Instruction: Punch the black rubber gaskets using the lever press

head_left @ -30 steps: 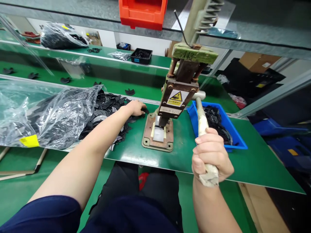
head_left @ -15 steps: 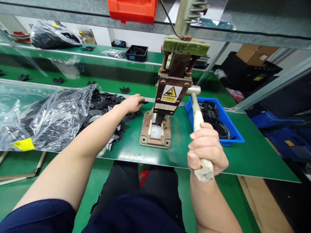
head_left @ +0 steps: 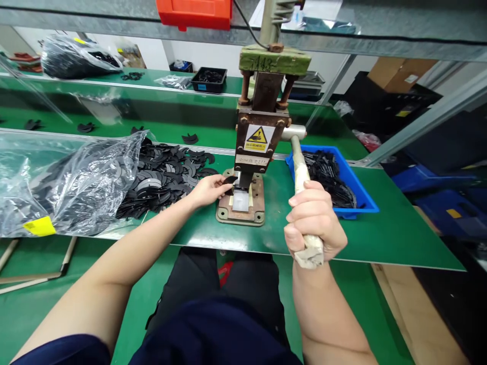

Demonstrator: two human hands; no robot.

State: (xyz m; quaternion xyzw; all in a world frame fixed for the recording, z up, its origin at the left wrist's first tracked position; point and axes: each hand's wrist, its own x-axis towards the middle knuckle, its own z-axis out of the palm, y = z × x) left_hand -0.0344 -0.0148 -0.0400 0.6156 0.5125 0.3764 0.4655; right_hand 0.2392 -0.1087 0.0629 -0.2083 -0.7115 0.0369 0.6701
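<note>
A hand press (head_left: 255, 137) with a yellow warning label stands on the green bench (head_left: 380, 238). My right hand (head_left: 314, 219) grips the cloth-wrapped press lever (head_left: 299, 167), which slopes toward me. My left hand (head_left: 210, 189) pinches a flat black curved piece (head_left: 230, 180) at the left edge of the press base (head_left: 239, 209), under the ram. A heap of the same black pieces (head_left: 163, 175) lies just left of that hand.
A clear plastic bag (head_left: 68, 185) of black pieces spills open at the left. A blue tray (head_left: 364, 195) with black parts sits right of the press. Behind runs a green conveyor with scattered pieces, a black bin (head_left: 209, 80), and an orange bin (head_left: 194, 12) overhead.
My left hand left the far edge of the heap and came toward me to the press base, carrying one black piece. The right hand stays on the lever.
</note>
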